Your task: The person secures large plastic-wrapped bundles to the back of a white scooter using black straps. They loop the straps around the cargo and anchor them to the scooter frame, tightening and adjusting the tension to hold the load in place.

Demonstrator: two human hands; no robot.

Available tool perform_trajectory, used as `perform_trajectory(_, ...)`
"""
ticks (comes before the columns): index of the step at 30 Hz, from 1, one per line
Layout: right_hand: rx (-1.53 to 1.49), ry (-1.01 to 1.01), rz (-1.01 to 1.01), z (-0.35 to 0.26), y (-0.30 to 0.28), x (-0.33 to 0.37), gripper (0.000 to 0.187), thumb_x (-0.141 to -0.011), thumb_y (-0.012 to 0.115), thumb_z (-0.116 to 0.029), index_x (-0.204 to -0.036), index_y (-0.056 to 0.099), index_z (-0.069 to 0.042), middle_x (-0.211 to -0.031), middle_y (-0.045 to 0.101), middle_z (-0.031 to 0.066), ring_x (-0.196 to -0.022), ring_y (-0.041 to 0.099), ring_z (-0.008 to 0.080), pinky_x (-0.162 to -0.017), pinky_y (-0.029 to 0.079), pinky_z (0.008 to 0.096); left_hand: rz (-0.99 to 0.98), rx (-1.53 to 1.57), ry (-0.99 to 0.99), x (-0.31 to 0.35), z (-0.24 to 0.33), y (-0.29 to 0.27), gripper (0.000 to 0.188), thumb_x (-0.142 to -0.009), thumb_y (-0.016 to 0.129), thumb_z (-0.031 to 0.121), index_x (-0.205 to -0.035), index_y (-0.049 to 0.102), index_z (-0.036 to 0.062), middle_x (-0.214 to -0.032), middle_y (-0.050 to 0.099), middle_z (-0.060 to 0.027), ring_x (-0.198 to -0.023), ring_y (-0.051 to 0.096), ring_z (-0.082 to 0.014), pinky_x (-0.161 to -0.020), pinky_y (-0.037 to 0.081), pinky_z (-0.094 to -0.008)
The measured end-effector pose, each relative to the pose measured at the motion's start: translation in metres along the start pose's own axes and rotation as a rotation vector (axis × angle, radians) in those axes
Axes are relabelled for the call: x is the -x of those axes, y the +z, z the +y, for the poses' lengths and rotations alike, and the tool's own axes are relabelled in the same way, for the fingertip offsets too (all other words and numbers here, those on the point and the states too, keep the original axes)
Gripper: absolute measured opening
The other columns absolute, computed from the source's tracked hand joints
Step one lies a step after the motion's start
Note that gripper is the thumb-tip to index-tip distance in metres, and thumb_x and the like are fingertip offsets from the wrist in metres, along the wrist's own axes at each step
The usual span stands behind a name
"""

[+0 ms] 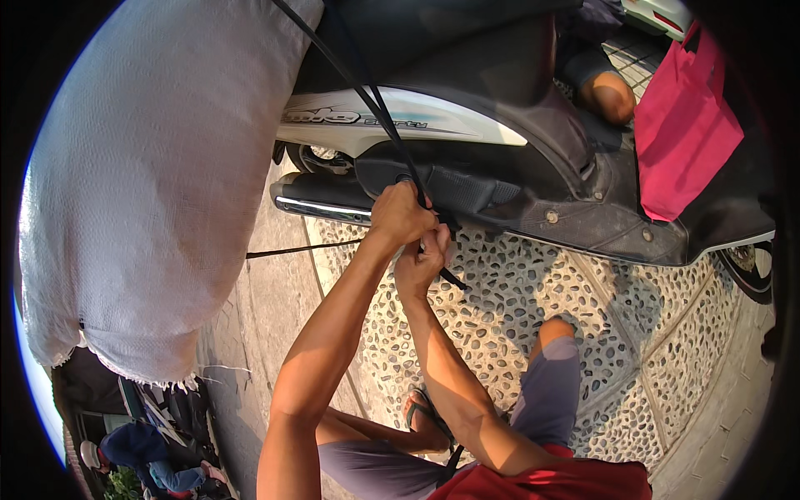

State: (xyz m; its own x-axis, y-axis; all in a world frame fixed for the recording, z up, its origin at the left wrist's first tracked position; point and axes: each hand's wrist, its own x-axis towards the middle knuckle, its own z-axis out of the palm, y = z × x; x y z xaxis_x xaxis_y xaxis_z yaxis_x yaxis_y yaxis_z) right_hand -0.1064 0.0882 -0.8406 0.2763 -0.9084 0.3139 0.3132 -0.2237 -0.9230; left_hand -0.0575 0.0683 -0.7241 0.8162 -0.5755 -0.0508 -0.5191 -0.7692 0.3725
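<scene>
A long black strap (367, 102) runs down from the top of a big white woven sack (158, 167), across the side of a scooter (467, 117). My left hand (403, 215) is closed around the strap beside the scooter's lower side. Just below it and touching it, my right hand (422, 263) pinches the same strap. A loose end pokes out to the right of my fingers. Another black length (304, 248) stretches from under the sack toward my hands. How the pieces cross inside my grip is hidden.
A pink bag (687, 125) hangs at the scooter's front, near another person's bare knee (611, 97). The chrome-edged exhaust (321, 208) lies left of my hands. Pebbled paving (500, 308) spreads beneath. At the lower left, a person in dark clothing (137, 446) is near parked vehicles.
</scene>
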Motion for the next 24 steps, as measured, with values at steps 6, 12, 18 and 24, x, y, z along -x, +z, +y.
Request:
perform_trajectory(6,-0.098,-0.037,0.076,0.004,0.01,0.003,0.013,-0.079,0.064,-0.001,-0.092,0.066,0.001,-0.098,0.056,0.0093,-0.097,0.051,0.026,-0.086,0.04,0.0365,0.071,-0.064,-0.058,0.007,0.017,0.001,0.018,-0.064,0.073,0.014,-0.079,0.067,0.0062,-0.081,0.07,-0.018,-0.084,0.068,-0.0368,-0.078,0.052,-0.0424)
perform_trajectory(12,-0.217,-0.004,0.062,0.002,0.013,0.003,0.024,-0.078,0.073,-0.011,-0.099,0.065,-0.002,-0.105,0.056,0.0053,-0.105,0.051,0.0213,-0.092,0.038,0.0346,0.167,-0.05,-0.056,0.015,0.018,0.013,0.015,-0.065,0.069,0.01,-0.078,0.066,0.003,-0.078,0.068,-0.0225,-0.082,0.067,-0.0402,-0.076,0.052,-0.045)
perform_trajectory(18,-0.094,0.067,0.161,-0.003,0.018,-0.001,0.03,-0.072,0.077,-0.017,-0.097,0.067,-0.004,-0.108,0.058,0.0065,-0.109,0.049,0.027,-0.094,0.036,0.0411,0.206,-0.023,0.156,0.013,0.001,0.016,0.015,-0.07,0.065,0.008,-0.081,0.065,-0.0026,-0.076,0.065,-0.0249,-0.078,0.065,-0.0434,-0.073,0.051,-0.047)
perform_trajectory(24,0.028,0.078,0.008,-0.011,0.006,0.001,0.034,-0.077,0.073,-0.018,-0.104,0.066,0.0,-0.118,0.056,0.0129,-0.112,0.049,0.0327,-0.095,0.036,0.0443,0.129,0.0,0.344,0.016,-0.016,0.012,0.017,-0.071,0.058,-0.002,-0.088,0.061,-0.0062,-0.093,0.062,-0.0252,-0.089,0.061,-0.0439,-0.08,0.049,-0.0479)
